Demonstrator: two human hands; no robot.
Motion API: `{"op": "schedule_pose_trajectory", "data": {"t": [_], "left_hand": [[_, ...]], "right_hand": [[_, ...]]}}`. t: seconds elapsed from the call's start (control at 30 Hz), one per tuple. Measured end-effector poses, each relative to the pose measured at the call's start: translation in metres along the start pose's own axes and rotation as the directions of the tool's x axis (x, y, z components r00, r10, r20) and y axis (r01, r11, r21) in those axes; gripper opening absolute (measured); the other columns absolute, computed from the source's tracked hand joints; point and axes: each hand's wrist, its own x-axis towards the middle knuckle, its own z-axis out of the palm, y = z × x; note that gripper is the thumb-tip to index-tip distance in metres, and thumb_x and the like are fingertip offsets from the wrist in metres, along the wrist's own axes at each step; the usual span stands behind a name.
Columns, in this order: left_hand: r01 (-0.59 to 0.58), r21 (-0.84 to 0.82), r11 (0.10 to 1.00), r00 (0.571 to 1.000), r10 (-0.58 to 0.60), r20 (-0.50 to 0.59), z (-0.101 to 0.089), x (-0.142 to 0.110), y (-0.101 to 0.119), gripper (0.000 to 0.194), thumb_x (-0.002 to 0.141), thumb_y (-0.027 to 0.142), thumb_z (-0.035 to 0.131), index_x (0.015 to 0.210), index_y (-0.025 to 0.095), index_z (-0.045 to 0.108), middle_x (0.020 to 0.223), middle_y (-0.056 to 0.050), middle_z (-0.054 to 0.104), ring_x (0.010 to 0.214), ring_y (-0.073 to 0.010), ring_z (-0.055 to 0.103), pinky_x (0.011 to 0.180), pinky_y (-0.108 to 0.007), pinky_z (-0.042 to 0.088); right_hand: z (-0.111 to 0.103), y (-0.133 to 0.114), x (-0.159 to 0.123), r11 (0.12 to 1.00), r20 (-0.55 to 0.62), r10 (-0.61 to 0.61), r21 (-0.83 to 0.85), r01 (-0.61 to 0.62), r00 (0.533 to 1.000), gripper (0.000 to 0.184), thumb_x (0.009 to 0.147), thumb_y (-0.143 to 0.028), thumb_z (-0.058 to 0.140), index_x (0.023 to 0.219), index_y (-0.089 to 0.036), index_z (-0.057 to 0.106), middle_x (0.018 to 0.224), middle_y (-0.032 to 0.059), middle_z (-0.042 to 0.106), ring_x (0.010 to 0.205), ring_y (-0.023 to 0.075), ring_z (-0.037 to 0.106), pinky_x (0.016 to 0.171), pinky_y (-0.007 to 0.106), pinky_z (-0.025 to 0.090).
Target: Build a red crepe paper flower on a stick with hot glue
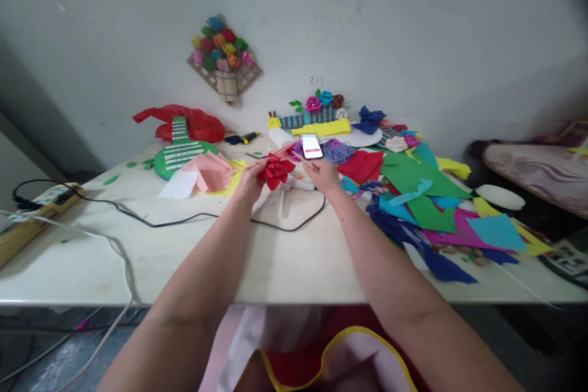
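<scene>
My left hand [252,182] grips a red paper flower [277,170] by its left side. The flower has several folded petals and is held just above the table. My right hand [325,176] is closed, fingers pinched around a thin pale stick [301,160] that points left toward the flower. The two are apart. Between and below my hands, a white glue gun [298,184] lies on the table, partly hidden, with a black cord near it. A lit phone [312,147] stands just beyond my right hand.
Pink paper [209,173] and a green guitar-shaped craft [179,150] lie left. Coloured sheets [422,180] and scraps crowd the right. Purple yarn [337,152] sits behind my right hand. A black cord [177,220] crosses the table to a power strip [43,211].
</scene>
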Motion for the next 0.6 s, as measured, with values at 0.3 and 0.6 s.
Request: {"op": "schedule_pose_trajectory", "data": {"t": [0.3,0.6], "left_hand": [[0.033,0.063,0.997,0.994,-0.039,0.098,0.004,-0.003,-0.001,0.025,0.070,0.031,0.068,0.087,0.013,0.073,0.084,-0.008,0.073,0.080,-0.0207,0.068,0.065,-0.026,0.051],[0.073,0.077,0.994,0.994,-0.079,0.076,0.008,-0.007,0.000,0.027,0.067,0.029,0.074,0.087,0.011,0.073,0.080,-0.007,0.072,0.071,-0.0150,0.066,0.065,-0.023,0.051]], "right_hand": [[0.000,-0.023,-0.004,0.868,0.192,0.163,0.439,-0.233,0.968,0.029,0.072,-0.042,0.061,0.060,-0.016,0.066,0.065,0.0043,0.068,0.069,0.0169,0.059,0.067,0.028,0.044],[0.010,-0.009,0.004,0.878,0.050,0.199,0.434,-0.201,0.979,0.030,0.070,-0.044,0.064,0.082,-0.017,0.072,0.071,0.0018,0.068,0.070,0.0173,0.059,0.066,0.029,0.043]]}}
